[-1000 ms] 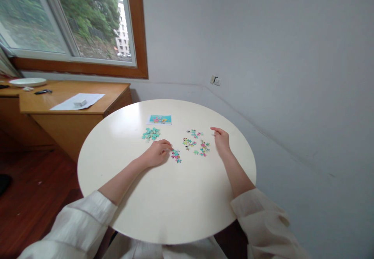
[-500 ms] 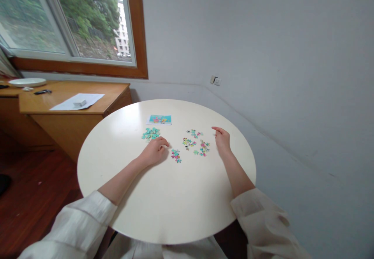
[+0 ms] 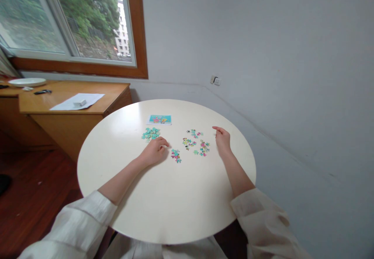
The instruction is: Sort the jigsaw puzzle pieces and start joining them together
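My left hand [image 3: 155,150] rests on the round white table [image 3: 163,204] with its fingers curled, between a pile of teal puzzle pieces [image 3: 150,133] and a small joined cluster of pieces [image 3: 175,155]. It holds nothing that I can see. My right hand [image 3: 222,140] lies to the right of several loose multicoloured pieces [image 3: 196,143], its fingers curled loosely and the forefinger pointing left. A small picture card [image 3: 159,119] lies further back on the table.
A wooden desk [image 3: 70,107] stands at the left under a window, with a sheet of paper [image 3: 76,101], a white plate [image 3: 27,81] and a small dark object. A grey wall with a socket [image 3: 215,80] runs behind and to the right.
My left hand has drawn back left, away from the small joined cluster, which now lies uncovered. My right hand has barely shifted.
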Demonstrator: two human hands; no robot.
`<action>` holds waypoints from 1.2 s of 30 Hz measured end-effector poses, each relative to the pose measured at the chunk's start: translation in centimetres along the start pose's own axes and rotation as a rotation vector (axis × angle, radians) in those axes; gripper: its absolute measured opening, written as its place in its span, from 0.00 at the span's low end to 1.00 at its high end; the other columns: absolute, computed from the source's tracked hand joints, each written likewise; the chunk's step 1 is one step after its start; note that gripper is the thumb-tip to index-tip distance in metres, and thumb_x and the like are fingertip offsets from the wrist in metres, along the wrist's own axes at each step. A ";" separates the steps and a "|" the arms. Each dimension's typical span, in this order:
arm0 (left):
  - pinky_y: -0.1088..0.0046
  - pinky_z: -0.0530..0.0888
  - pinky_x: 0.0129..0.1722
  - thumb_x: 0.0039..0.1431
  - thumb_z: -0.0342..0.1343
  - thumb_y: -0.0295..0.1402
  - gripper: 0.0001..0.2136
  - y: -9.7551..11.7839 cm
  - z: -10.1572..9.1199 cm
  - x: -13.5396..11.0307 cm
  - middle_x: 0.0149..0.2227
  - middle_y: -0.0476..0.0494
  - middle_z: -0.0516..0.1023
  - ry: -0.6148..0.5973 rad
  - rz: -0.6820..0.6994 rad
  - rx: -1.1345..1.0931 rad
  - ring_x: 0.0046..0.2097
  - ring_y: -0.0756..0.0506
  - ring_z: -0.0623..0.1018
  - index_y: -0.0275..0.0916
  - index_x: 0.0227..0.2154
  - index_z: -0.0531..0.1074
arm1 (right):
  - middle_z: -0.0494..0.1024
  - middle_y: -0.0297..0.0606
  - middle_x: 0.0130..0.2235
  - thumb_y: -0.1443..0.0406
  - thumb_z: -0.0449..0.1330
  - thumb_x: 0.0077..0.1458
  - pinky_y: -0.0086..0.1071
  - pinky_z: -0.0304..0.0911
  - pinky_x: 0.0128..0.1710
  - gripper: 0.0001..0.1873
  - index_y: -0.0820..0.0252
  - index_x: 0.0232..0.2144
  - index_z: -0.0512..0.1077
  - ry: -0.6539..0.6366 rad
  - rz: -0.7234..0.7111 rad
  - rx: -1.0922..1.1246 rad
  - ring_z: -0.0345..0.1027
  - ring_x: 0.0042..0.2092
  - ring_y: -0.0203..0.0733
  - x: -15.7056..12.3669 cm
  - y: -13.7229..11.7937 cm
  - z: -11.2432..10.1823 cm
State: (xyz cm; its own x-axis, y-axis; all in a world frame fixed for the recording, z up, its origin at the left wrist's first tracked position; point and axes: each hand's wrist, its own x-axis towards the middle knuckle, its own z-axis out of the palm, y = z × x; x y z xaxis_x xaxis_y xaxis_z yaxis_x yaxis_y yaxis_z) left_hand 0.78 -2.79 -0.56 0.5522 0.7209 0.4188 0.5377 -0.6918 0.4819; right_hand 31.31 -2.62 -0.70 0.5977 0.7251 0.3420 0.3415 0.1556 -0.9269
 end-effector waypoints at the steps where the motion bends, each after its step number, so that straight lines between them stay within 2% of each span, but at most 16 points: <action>1: 0.67 0.72 0.44 0.46 0.43 0.20 0.16 0.0 0.0 0.0 0.37 0.41 0.76 0.001 -0.001 -0.001 0.39 0.45 0.75 0.35 0.31 0.76 | 0.62 0.29 0.18 0.62 0.49 0.42 0.28 0.46 0.21 0.21 0.66 0.34 0.75 -0.001 0.019 0.009 0.48 0.20 0.32 0.0 0.0 0.0; 4: 0.67 0.71 0.44 0.46 0.43 0.20 0.16 -0.1 0.0 0.0 0.37 0.41 0.76 0.001 0.001 -0.001 0.40 0.45 0.75 0.35 0.32 0.76 | 0.61 0.29 0.18 0.63 0.49 0.42 0.28 0.44 0.20 0.21 0.66 0.35 0.75 -0.003 0.069 0.019 0.48 0.20 0.32 -0.2 -0.3 0.0; 15: 0.68 0.72 0.44 0.47 0.43 0.21 0.16 -0.1 0.1 0.0 0.37 0.41 0.76 0.007 0.007 0.006 0.39 0.45 0.75 0.35 0.32 0.76 | 0.65 0.31 0.19 0.66 0.49 0.42 0.27 0.43 0.18 0.20 0.67 0.35 0.74 0.005 0.024 -0.022 0.46 0.19 0.30 -0.4 -0.6 0.0; 24: 0.68 0.72 0.44 0.46 0.43 0.21 0.16 0.0 0.0 0.0 0.36 0.41 0.76 0.000 0.021 0.011 0.40 0.46 0.75 0.36 0.31 0.75 | 0.70 0.35 0.24 0.66 0.51 0.39 0.28 0.51 0.23 0.19 0.68 0.34 0.74 -0.012 0.007 0.012 0.56 0.24 0.33 -0.3 -0.6 0.1; 36: 0.68 0.72 0.44 0.47 0.43 0.20 0.16 0.1 -0.1 -0.1 0.37 0.41 0.75 -0.009 0.010 0.001 0.40 0.46 0.75 0.36 0.32 0.75 | 0.71 0.35 0.25 0.66 0.54 0.37 0.29 0.56 0.26 0.17 0.67 0.32 0.74 -0.007 0.031 0.055 0.61 0.27 0.34 -0.2 -0.5 0.4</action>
State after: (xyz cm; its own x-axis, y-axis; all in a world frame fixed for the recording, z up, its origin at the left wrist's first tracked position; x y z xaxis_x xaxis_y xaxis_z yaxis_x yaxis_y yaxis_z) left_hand 0.73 -2.90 -0.45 0.5630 0.7137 0.4167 0.5329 -0.6989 0.4771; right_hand 30.76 -2.57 -0.36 0.6019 0.7350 0.3121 0.2828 0.1693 -0.9441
